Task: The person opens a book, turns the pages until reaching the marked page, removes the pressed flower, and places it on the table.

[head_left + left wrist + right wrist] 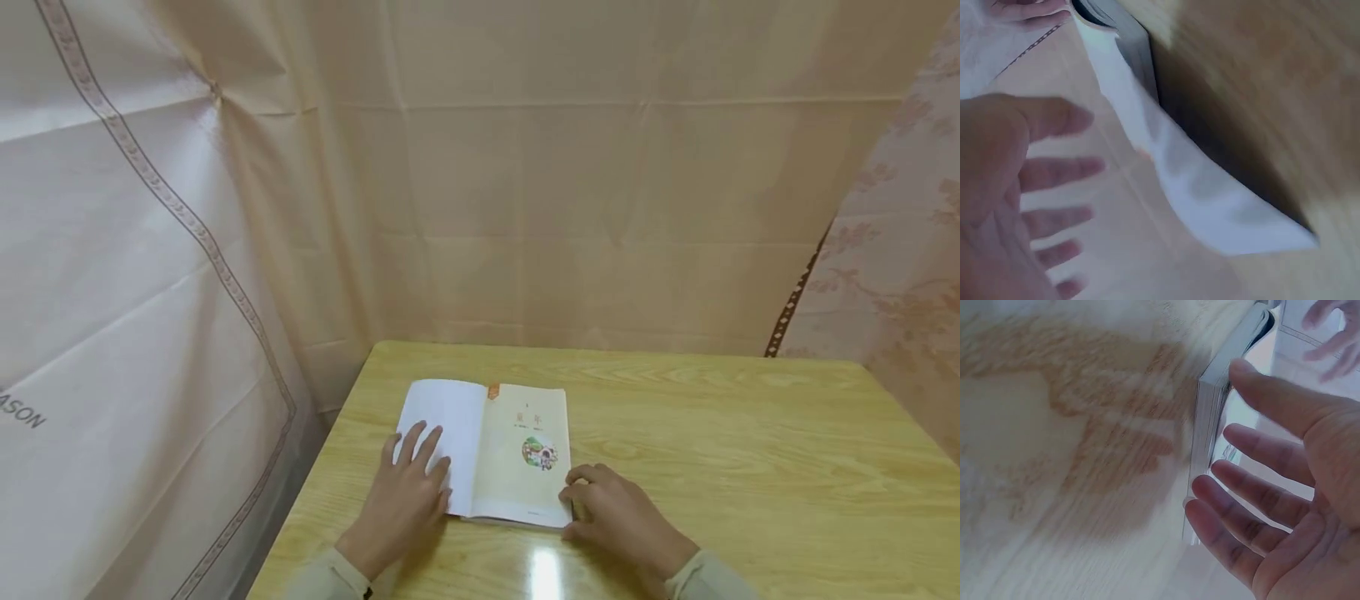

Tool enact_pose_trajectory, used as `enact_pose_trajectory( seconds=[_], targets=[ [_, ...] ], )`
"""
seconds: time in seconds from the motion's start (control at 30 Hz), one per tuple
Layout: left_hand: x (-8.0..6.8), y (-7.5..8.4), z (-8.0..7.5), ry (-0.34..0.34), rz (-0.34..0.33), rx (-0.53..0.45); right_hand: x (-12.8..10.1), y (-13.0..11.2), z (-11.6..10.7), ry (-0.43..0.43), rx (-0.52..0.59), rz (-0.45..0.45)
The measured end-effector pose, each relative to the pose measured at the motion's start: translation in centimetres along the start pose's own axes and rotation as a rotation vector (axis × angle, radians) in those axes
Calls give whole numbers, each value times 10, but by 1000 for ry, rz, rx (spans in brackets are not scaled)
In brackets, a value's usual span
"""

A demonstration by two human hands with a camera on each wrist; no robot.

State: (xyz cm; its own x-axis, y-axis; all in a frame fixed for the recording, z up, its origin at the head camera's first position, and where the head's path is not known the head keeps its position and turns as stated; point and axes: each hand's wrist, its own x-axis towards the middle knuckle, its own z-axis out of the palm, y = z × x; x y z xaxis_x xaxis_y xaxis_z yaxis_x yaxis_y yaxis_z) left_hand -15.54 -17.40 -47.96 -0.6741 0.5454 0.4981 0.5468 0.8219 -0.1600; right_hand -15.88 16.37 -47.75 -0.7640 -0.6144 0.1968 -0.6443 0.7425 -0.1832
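An open book lies on the wooden table, its left side a blank white page and its right page cream with a round coloured picture. My left hand is spread over the white page; in the left wrist view its straight fingers stand above that page, which lifts away from the table at its outer edge. At the book's right edge is my right hand, fingers lightly bent. The right wrist view shows its fingertips right beside the page edges, with the thumb near the lower corner.
The yellow wood-grain table extends to the right of the book. Behind it hangs a beige cloth, with a pale curtain at the left and a flowered one at the right. A light reflection shines near the front.
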Motion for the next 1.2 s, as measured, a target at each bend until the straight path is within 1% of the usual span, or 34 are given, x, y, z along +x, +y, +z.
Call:
enact_pose_trajectory(
  seconds=[0.13, 0.2, 0.27, 0.33, 0.4, 0.5, 0.6, 0.73, 0.83, 0.9, 1.03, 1.2],
  targets=[
    [1, 6, 6, -202, -28, -142, 2, -2, 2, 5, 14, -7],
    [3, 10, 9, -288, -35, -195, 3, -3, 2, 3, 30, -16],
    [6, 13, 12, -340, -31, -232, 4, -3, 2, 1, 59, -39],
    [8, 16, 15, -367, -18, -255, 6, -3, 1, 9, 78, -82],
    [10, 19, 17, -383, -13, -273, 8, -2, 2, 20, 78, -134],
    [13, 22, 21, -397, -13, -280, 11, -2, 3, 54, 25, -200],
    [18, 25, 24, -395, -6, -261, 13, -1, 5, 86, -20, -238],
    [26, 31, 26, -371, 15, -227, 14, 0, 4, 135, -41, -267],
    [31, 36, 26, -350, 25, -206, 13, 1, 4, 184, -52, -262],
    [33, 39, 26, -336, 32, -197, 12, 0, 3, 194, -49, -237],
    [35, 41, 25, -311, 49, -204, 13, -2, -3, 209, 7, -189],
    [37, 41, 26, -302, 59, -226, 13, -7, -10, 229, 89, -133]
  ],
)
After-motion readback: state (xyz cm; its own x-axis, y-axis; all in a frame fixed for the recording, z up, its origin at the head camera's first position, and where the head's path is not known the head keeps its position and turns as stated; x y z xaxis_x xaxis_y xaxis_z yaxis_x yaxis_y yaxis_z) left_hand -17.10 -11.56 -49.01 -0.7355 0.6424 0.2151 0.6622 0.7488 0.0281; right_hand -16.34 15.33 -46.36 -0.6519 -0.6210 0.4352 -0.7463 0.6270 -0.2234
